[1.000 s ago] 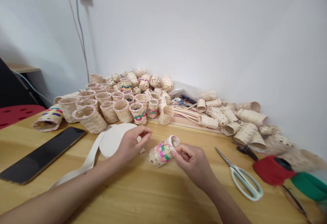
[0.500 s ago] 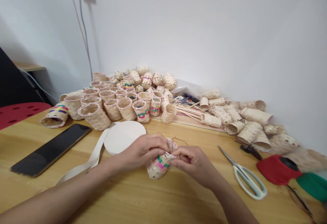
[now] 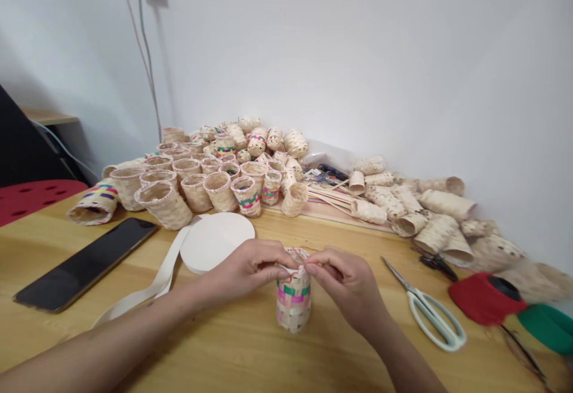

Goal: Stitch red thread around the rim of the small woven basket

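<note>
A small woven bamboo basket stands nearly upright on the table, with green and pink bands round its side and red stitching along its rim. My left hand pinches the near left of the rim between thumb and fingers. At the rim's right side, the thumb and forefinger of my right hand are closed on the edge. A bit of red thread shows at the rim by my left fingertips. Whether a needle or thread is also pinched in the right fingers cannot be made out.
Several woven baskets crowd the back. A white ribbon roll and a black phone lie left. Scissors, a red roll and a green roll lie right, near unrimmed woven tubes.
The basket has gone from tilted to nearly upright and turned slightly, shifting right. My hands stay at its rim, the right one a little further right. The thread loop above the rim shows less.
</note>
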Demonstrator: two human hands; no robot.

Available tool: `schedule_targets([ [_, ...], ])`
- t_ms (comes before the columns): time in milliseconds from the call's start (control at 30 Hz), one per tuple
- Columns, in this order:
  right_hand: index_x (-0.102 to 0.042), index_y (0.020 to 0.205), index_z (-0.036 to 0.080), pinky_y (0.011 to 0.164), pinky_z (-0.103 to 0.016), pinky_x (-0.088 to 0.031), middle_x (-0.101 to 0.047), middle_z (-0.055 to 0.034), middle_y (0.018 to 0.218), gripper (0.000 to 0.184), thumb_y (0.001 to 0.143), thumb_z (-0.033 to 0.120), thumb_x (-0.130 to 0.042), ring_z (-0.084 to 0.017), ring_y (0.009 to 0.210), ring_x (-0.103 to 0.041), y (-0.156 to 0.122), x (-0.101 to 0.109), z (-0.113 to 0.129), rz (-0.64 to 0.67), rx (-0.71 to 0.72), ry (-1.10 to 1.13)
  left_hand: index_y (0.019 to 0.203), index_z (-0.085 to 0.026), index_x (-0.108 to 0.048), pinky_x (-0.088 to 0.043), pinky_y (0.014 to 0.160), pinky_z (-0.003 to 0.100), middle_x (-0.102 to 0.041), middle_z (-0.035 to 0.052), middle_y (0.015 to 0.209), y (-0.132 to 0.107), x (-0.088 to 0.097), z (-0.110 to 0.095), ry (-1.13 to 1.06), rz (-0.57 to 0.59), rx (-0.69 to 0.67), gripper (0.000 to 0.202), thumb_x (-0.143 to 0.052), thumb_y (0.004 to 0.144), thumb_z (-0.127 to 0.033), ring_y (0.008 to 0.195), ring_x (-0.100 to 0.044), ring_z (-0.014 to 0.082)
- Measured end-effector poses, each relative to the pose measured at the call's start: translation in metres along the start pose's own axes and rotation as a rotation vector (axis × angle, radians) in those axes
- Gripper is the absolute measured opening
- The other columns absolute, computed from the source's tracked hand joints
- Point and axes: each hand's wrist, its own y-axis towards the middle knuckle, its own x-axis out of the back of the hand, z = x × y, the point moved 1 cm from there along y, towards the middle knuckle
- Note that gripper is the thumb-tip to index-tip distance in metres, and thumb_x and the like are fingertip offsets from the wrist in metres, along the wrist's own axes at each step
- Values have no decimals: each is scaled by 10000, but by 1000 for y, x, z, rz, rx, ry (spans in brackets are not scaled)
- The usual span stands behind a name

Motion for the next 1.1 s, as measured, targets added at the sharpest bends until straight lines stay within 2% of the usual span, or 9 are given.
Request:
schedule_targets([
  [100, -688, 779, 171, 498, -218, -302, -506, 35, 561, 158, 852, 263, -582, -94, 503, -407, 0, 1, -3, -86, -6, -53, 937, -171, -701, -450, 679, 191, -682, 35, 849, 0, -3, 0, -58, -28, 57, 144, -574, 878, -208, 757, -612, 122],
  [233, -667, 743, 172, 487, -217, -296, -479, 42, 534, 180, 855, 276, -573, -95, 491, -403, 0, 2, -5, -107, -62, -46, 904, -155, -707, -463, 678, 208, -682, 52, 851, 0, -4, -1, -133, -27, 112, 145, -577, 869, -207, 758, -620, 136],
  [367, -686, 812, 178, 530, -216, -324, -570, 18, 620, 192, 884, 285, -544, -100, 545, -454, -1, 1, -1, 5, -30, -10, 897, -154, -710, -469, 697, 217, -675, 55, 846, 0, -3, -1, -135, -17, 101, 149, -573, 869, -206, 771, -623, 141],
  [533, -703, 903, 200, 550, -212, -324, -573, 26, 644, 145, 863, 267, -581, -94, 558, -453, -2, -2, 1, 161, -7, 6, 862, -144, -703, -449, 660, 201, -662, 42, 795, 1, -4, -2, -75, -25, 78, 145, -574, 865, -209, 728, -600, 128],
  [700, -697, 783, 178, 534, -212, -300, -524, 32, 601, 142, 840, 241, -583, -90, 548, -421, -3, -4, 4, 158, -52, 33, 831, -141, -667, -374, 552, 185, -633, 3, 702, -1, -7, -1, -6, -117, 87, 100, -618, 833, -229, 582, -486, 92],
  [867, -656, 693, 159, 479, -203, -256, -414, 56, 536, 151, 799, 228, -573, -77, 500, -343, -3, -6, 8, 166, -173, 146, 910, -161, -658, -417, 643, 219, -663, 33, 834, -1, -9, 2, 34, -128, 10, 110, -599, 854, -236, 702, -557, 123],
  [967, -616, 671, 155, 465, -202, -241, -402, 59, 529, 152, 786, 229, -550, -76, 493, -316, -2, -9, 6, 129, -271, 203, 954, -172, -650, -443, 709, 245, -661, 58, 935, -1, -10, -1, 67, -255, -45, 121, -576, 860, -190, 831, -592, 151],
  [1033, -586, 661, 158, 467, -201, -250, -416, 54, 540, 150, 779, 234, -534, -79, 502, -328, -2, -11, 4, 98, -312, 246, 894, -169, -663, -441, 711, 252, -649, 55, 881, -2, -11, -4, 136, -363, -68, 94, -577, 856, -172, 820, -592, 152],
  [1100, -567, 657, 161, 468, -203, -260, -422, 52, 543, 151, 777, 242, -526, -82, 503, -339, -2, -14, 4, 83, -326, 272, 822, -163, -673, -430, 678, 249, -641, 46, 794, -2, -14, -9, 209, -403, -112, 81, -595, 845, -171, 751, -585, 144],
])
